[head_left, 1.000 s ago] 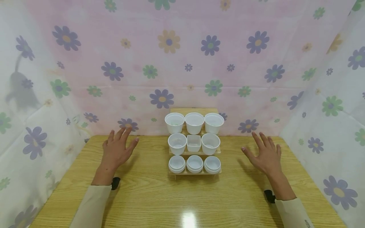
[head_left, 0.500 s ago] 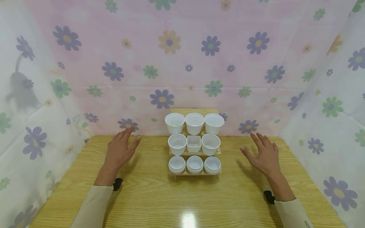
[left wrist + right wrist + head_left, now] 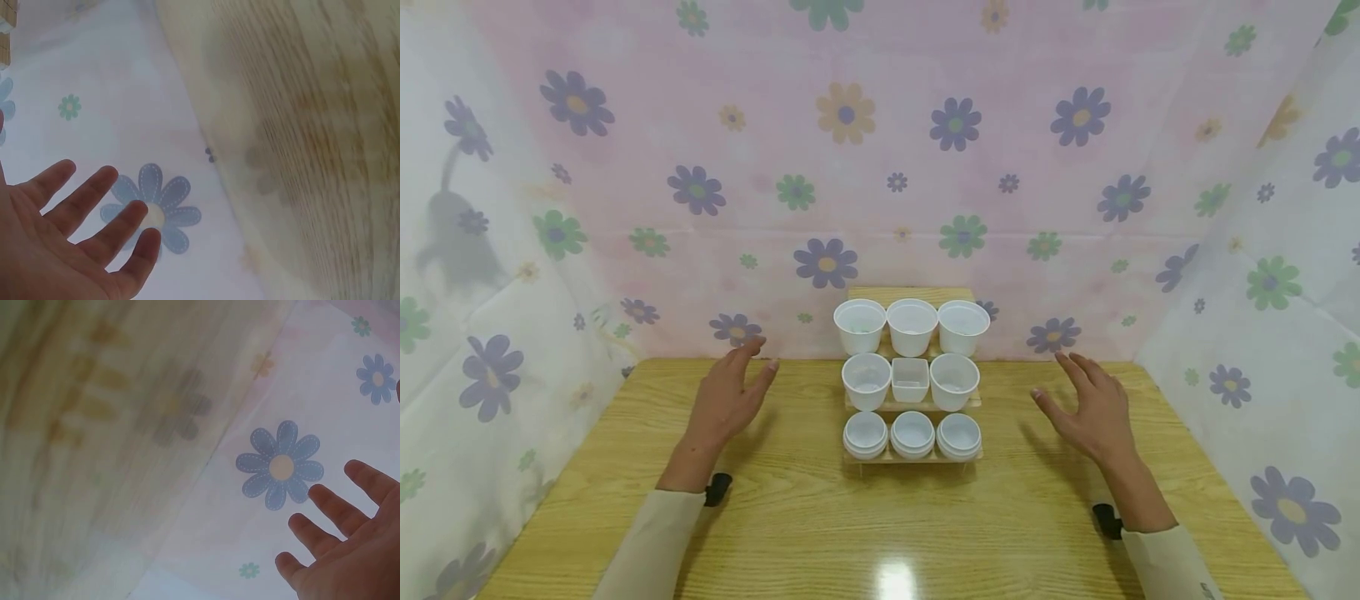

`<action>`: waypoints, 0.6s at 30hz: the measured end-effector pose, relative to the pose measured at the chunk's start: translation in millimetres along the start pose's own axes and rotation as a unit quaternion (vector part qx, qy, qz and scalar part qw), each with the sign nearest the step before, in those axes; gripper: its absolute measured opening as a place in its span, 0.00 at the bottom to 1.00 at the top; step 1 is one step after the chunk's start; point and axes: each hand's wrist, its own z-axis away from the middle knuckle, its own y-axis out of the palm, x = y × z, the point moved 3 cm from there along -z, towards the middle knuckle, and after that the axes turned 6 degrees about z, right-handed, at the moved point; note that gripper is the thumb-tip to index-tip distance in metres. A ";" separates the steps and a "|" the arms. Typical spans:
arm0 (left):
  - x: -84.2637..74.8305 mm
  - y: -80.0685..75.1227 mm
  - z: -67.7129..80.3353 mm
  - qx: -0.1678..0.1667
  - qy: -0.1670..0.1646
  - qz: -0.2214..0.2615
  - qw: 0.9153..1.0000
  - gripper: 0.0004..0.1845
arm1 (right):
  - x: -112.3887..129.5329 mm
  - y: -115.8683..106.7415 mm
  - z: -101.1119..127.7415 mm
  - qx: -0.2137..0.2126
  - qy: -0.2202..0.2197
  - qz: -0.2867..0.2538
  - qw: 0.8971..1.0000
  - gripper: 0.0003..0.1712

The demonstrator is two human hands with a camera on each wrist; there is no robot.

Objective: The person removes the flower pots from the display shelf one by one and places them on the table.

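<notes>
Looking in from my remote station, I find both hands holding nothing: the left hand (image 3: 722,404) and the right hand (image 3: 1097,412) flank a pale, stepped wooden rack (image 3: 911,294), well apart from it, fingers relaxed and parted, thumbs turned inward. Judging by the shadows, they seem lifted off the yellowish wood-grain desk (image 3: 782,542). The rack stands between them toward the desk's far edge, near a pink flower-printed cloth (image 3: 880,192). Its top tier carries three tall white round cups (image 3: 912,337); the middle, a small white square cup (image 3: 910,387) between two white round cups (image 3: 954,387); the bottom, three short white ringed tubs (image 3: 913,442). For a clean reach, I would bring the hands in evenly from both sides, low and slow, and pinch any cup by its outer wall, since neighbours stand close and, being light by my guess, could tip easily (the wrist views show little of the rack, so I would trust the head view).
</notes>
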 end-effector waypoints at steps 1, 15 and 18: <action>-0.3 1.2 0.0 0.001 -0.001 0.005 1.000 0.35 | 0.0 0.4 -0.4 -0.010 -0.008 -0.001 1.000 0.41; -4.9 14.1 -2.2 0.021 -0.025 0.075 0.997 0.32 | 6.2 0.7 -6.9 -0.041 -0.039 -0.025 0.998 0.36; -6.9 16.0 -2.0 0.022 -0.023 0.082 0.996 0.31 | 8.2 0.4 -8.3 -0.041 -0.042 -0.031 0.998 0.35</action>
